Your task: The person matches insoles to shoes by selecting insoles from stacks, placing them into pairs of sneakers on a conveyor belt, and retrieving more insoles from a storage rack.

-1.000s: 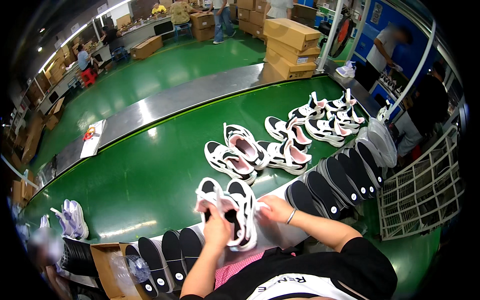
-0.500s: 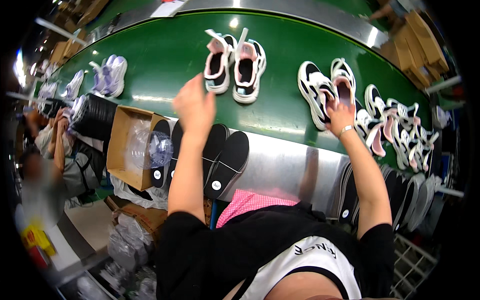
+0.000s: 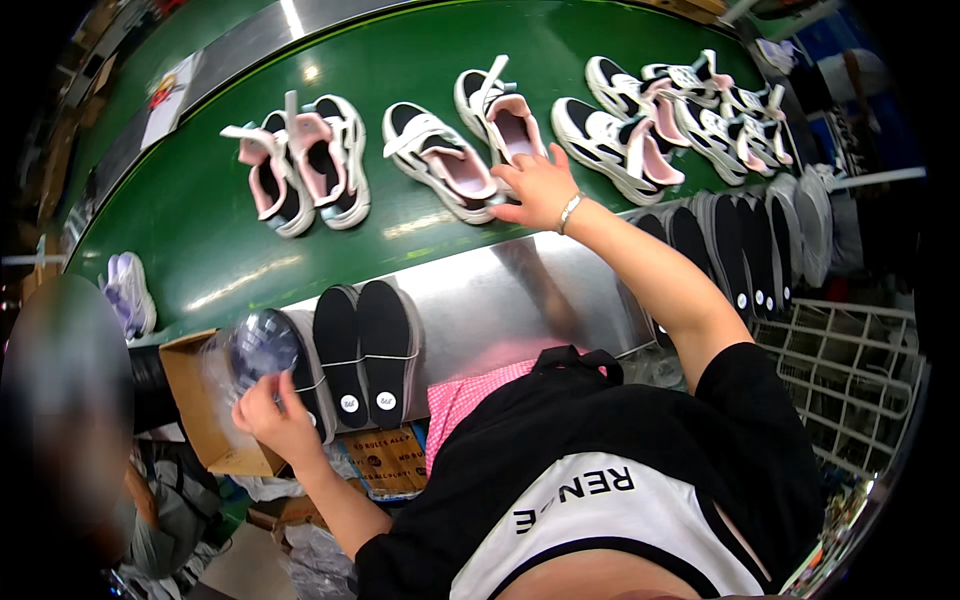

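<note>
My right hand (image 3: pixel 540 190) is open, its fingers spread at the heel ends of two black-and-white sneakers with pink linings. Its fingertips reach the left sneaker (image 3: pixel 440 160) and the opening of the right sneaker (image 3: pixel 505 120). My left hand (image 3: pixel 275 415) is low at the left, thumb and fingers apart, beside an insole bundle (image 3: pixel 318 390) and a cardboard box (image 3: pixel 185 400) with clear plastic in it. Whether its fingertips touch the plastic I cannot tell. Another sneaker pair (image 3: pixel 340 170) with raised tongues stands farther left on the green belt (image 3: pixel 420 60).
More sneakers (image 3: pixel 610 150) cluster at the right of the belt. Black insoles (image 3: pixel 385 350) lie on the metal ledge (image 3: pixel 470 300), with more (image 3: pixel 730 240) standing at the right. A wire rack (image 3: pixel 840 390) is at the lower right. A lilac shoe (image 3: pixel 128 295) and a blurred person (image 3: pixel 70 400) are at the left.
My view has turned right. My left hand has dropped from near the left sneaker pair to the insoles and box. My right hand has drawn back from inside a sneaker, its fingers spreading.
</note>
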Demonstrator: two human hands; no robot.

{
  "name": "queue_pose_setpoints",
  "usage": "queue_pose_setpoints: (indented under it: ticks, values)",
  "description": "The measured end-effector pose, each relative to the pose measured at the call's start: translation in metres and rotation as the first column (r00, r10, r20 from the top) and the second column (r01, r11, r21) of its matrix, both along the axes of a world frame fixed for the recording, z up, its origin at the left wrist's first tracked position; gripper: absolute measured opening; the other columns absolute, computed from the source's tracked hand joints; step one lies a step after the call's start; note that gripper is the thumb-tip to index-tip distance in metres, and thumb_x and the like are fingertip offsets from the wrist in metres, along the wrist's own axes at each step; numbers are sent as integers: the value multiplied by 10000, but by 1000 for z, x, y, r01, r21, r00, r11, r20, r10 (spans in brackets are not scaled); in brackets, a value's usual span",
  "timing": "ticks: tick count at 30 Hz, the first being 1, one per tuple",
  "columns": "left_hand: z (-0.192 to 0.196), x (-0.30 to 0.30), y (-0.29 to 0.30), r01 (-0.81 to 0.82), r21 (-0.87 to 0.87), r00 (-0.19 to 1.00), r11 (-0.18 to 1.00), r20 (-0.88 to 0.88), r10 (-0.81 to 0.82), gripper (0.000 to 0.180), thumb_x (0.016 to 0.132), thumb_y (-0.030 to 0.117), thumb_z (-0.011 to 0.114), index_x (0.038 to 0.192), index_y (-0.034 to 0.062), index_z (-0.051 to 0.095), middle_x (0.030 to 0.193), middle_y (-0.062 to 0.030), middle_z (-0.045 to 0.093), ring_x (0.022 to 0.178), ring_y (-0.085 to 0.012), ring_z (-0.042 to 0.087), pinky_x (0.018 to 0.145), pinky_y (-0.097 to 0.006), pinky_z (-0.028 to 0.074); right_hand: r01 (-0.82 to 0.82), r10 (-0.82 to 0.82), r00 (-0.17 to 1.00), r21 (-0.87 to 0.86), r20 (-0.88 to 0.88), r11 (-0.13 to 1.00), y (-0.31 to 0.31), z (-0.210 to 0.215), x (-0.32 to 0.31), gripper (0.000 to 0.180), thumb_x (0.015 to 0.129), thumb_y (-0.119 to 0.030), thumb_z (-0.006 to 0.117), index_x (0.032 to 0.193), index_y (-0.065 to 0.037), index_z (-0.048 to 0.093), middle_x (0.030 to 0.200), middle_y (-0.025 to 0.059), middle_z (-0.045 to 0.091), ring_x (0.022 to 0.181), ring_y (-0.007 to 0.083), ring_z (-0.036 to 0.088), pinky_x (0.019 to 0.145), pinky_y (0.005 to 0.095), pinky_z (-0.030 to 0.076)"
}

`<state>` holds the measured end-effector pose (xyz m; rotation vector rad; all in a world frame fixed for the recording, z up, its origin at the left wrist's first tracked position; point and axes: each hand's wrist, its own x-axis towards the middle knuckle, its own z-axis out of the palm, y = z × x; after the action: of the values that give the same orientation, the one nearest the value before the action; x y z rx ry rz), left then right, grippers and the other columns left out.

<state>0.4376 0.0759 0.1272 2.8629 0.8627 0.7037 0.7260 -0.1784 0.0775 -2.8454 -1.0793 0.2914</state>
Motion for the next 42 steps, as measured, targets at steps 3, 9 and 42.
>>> queue_pose_setpoints:
  ticks: [3,9,42]
  values:
    - [5,57,-52,493,-80,869,866,81,-487,106,646,131,630,671,73,545,652,-32,512,721,-190,498,843,-402,297,26,-61,991,271,121,962,-57,0,-17,376,708,-335,549,1018,-125,508,1070,79,482,1021,232,429,897,443,258]
    - [-52,115,-168,959,-185,227,213,54,-972,47,613,122,510,643,103,478,599,-8,454,706,-168,491,934,-466,227,421,-434,901,248,-1,873,-179,-3,-73,297,665,-201,617,880,-35,497,888,119,522,851,292,488,729,362,402]
    - [-108,286,-87,514,-847,846,133,477,-237,189,787,158,453,771,-11,536,651,-63,596,609,-140,568,576,-244,440,-406,442,888,-235,125,883,-6,46,5,55,630,-85,527,641,-79,581,757,52,521,657,212,537,545,320,461]
